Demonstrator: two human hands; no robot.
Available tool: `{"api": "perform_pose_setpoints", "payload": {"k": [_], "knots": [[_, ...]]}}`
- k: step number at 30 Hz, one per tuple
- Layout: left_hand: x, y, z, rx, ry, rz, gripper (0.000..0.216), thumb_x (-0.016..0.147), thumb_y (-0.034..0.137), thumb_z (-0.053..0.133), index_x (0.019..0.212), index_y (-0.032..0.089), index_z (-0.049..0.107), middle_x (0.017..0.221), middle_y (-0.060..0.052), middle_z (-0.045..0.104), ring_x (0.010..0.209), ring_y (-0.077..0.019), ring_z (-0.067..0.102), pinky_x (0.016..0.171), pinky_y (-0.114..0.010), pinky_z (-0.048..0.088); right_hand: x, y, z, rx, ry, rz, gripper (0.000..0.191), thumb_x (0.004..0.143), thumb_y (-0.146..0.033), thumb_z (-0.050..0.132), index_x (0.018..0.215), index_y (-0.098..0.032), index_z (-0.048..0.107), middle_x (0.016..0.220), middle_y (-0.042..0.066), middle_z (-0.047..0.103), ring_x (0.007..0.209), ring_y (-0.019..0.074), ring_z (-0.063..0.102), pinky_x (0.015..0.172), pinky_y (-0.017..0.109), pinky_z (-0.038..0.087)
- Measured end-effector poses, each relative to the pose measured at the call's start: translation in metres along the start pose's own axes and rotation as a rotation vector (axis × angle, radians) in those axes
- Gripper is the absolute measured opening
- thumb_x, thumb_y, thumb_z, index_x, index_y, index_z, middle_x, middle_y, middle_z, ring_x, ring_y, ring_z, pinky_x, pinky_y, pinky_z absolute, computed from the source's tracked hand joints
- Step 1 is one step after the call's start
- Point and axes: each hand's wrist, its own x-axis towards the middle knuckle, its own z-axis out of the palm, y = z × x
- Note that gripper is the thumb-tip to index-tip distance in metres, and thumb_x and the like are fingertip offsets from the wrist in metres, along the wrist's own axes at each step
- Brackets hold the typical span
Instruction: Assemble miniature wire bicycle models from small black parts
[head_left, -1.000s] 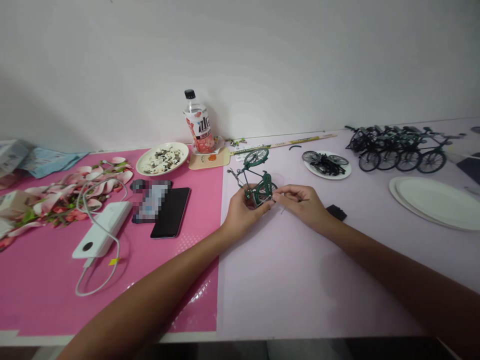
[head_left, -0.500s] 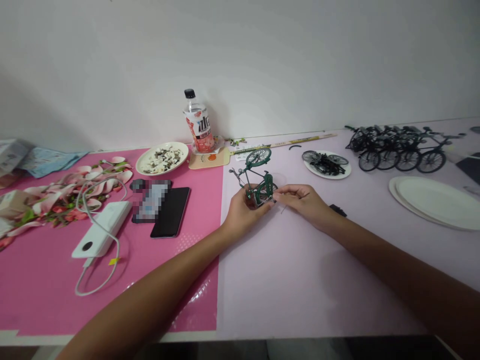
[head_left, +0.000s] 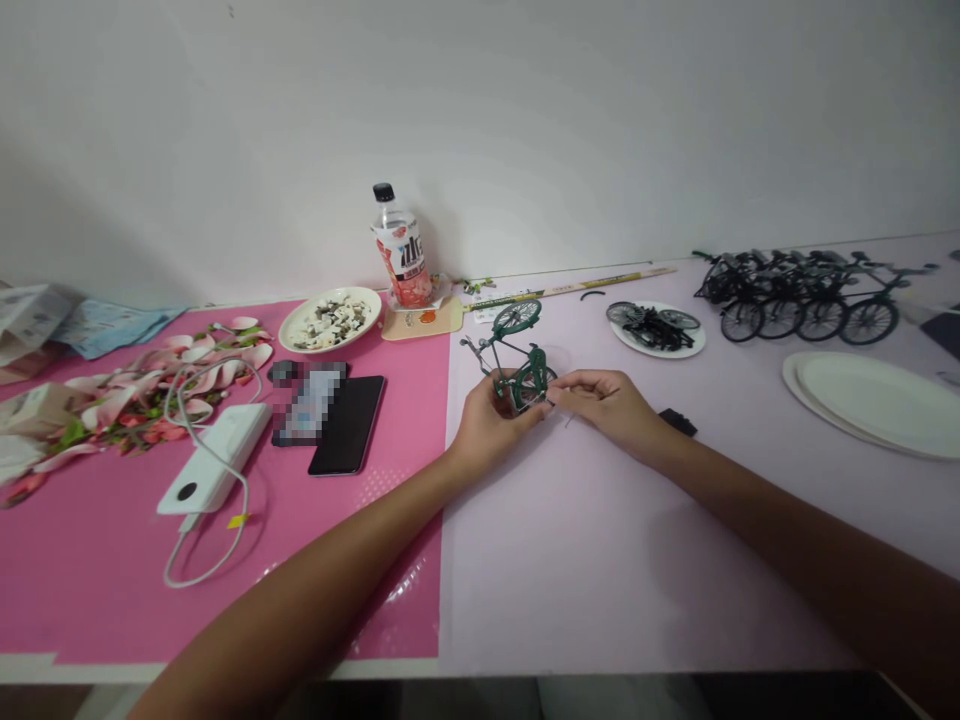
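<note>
A small green model bicycle (head_left: 517,355) is held tilted, with one wheel raised at the back and the other low between my hands. My left hand (head_left: 487,420) is closed around its lower part, thumb near the low wheel. At that wheel's right side, my right hand (head_left: 596,400) pinches with thumb and fingertips. A thin grey sliver shows just under the right fingers; what exactly they grip is hidden.
Several finished dark model bicycles (head_left: 810,295) stand at the back right. A plate of black parts (head_left: 701,348), white plates (head_left: 885,400) and a black piece (head_left: 677,422) lie nearby. Leftward are a bottle (head_left: 405,260), bowl (head_left: 289,335), phone (head_left: 349,425), power bank (head_left: 217,460) and artificial flowers (head_left: 150,385).
The view has shifted slightly, so the table's things appear a little further right. Both hands keep nearly the same hold at the bicycle's low wheel.
</note>
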Motion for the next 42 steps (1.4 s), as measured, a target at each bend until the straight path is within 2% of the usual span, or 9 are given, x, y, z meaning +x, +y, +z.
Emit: {"api": "perform_pose_setpoints", "payload": {"k": [4, 7, 12, 24, 35, 42], "knots": [[0.0, -0.001, 0.0, 0.009, 0.001, -0.005, 0.045, 0.073, 0.024, 0.091, 0.106, 0.016, 0.061, 0.095, -0.007, 0.075, 0.083, -0.0172, 0.072, 0.075, -0.03, 0.058, 0.001, 0.006, 0.0, -0.103, 0.04, -0.11, 0.04, 0.077, -0.055, 0.083, 0.094, -0.018, 0.081, 0.058, -0.004, 0.051, 0.056, 0.0106, 0.039, 0.054, 0.027, 0.03], [0.001, -0.002, 0.0, -0.005, -0.002, -0.003, 0.046, 0.073, 0.025, 0.09, 0.106, 0.017, 0.06, 0.094, -0.007, 0.075, 0.081, -0.017, 0.072, 0.075, -0.03, 0.058, 0.001, 0.007, 0.001, -0.126, 0.051, -0.161, 0.037, 0.079, -0.053, 0.082, 0.092, -0.018, 0.082, 0.056, -0.007, 0.038, 0.055, 0.0098, 0.03, 0.054, 0.027, 0.024], [0.001, -0.002, 0.0, -0.036, 0.0, 0.006, 0.045, 0.073, 0.024, 0.09, 0.106, 0.017, 0.059, 0.097, -0.008, 0.076, 0.082, -0.0168, 0.072, 0.076, -0.03, 0.058, -0.001, 0.006, 0.001, -0.108, 0.03, -0.15, 0.04, 0.08, -0.054, 0.081, 0.097, -0.017, 0.083, 0.061, -0.003, 0.05, 0.056, 0.0104, 0.034, 0.054, 0.028, 0.027], [0.0, -0.001, 0.001, -0.038, -0.002, 0.003, 0.044, 0.075, 0.023, 0.089, 0.106, 0.017, 0.059, 0.099, -0.009, 0.076, 0.085, -0.0176, 0.073, 0.081, -0.033, 0.059, -0.003, 0.006, 0.001, -0.183, 0.058, -0.182, 0.039, 0.082, -0.051, 0.078, 0.101, -0.018, 0.084, 0.056, -0.008, 0.031, 0.054, 0.0103, 0.027, 0.052, 0.028, 0.025], [0.002, -0.006, -0.001, 0.045, 0.004, 0.014, 0.048, 0.074, 0.029, 0.091, 0.11, 0.017, 0.06, 0.097, -0.008, 0.076, 0.085, -0.0186, 0.073, 0.078, -0.031, 0.059, -0.007, 0.001, 0.005, -0.245, 0.096, -0.27, 0.033, 0.084, -0.05, 0.075, 0.095, -0.019, 0.083, 0.06, -0.006, 0.033, 0.056, 0.0118, 0.033, 0.056, 0.029, 0.033], [0.001, -0.002, -0.001, 0.048, 0.008, 0.033, 0.039, 0.079, 0.029, 0.085, 0.106, 0.018, 0.059, 0.09, -0.004, 0.072, 0.079, -0.015, 0.068, 0.073, -0.028, 0.056, -0.012, -0.004, 0.012, -0.253, 0.113, -0.302, 0.028, 0.084, -0.046, 0.073, 0.089, -0.019, 0.079, 0.06, -0.006, 0.035, 0.056, 0.0114, 0.035, 0.056, 0.028, 0.034]]}}
